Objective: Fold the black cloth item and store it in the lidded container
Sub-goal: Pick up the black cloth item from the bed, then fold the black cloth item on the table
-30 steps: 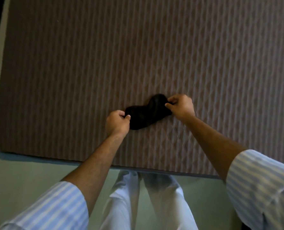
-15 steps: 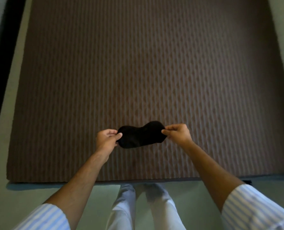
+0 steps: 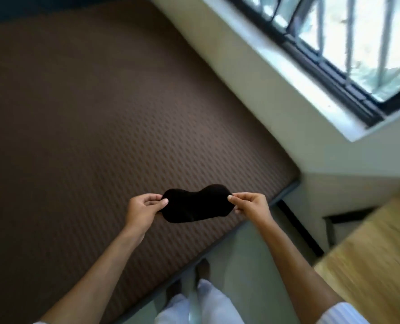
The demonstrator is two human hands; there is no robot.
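The head view is looking down past two bare forearms toward the lower middle of the frame, where both hands are holding up a black cloth item [image 3: 195, 205]. The cloth is lying stretched sideways between them, shaped like a flattened peanut with a shallow dip along its upper edge. The left hand [image 3: 143, 210] is pinching the cloth's left end, thumb and forefinger closed together on the fabric with the other fingers curled under. The right hand [image 3: 250, 206] is pinching the right end in the same way, its fingertips pressed together on the edge. The cloth is hanging clear of the surface under it, touching nothing but the two hands.

Behind and below the cloth, a brown ribbed mattress [image 3: 89, 118] is filling the left and centre of the frame, its near edge running diagonally from the lower left toward the right middle. A pale wall [image 3: 253, 73] is running alongside it toward the upper right, where a window [image 3: 362, 43] with vertical bars is letting in bright daylight. A light wooden surface [image 3: 377, 249] is showing at the lower right, blurred. At the bottom centre, white trouser legs [image 3: 208, 302] are standing on a greenish floor [image 3: 245, 258], and a striped sleeve [image 3: 344, 314] is showing at the lower right corner. The whole picture is slightly smeared.
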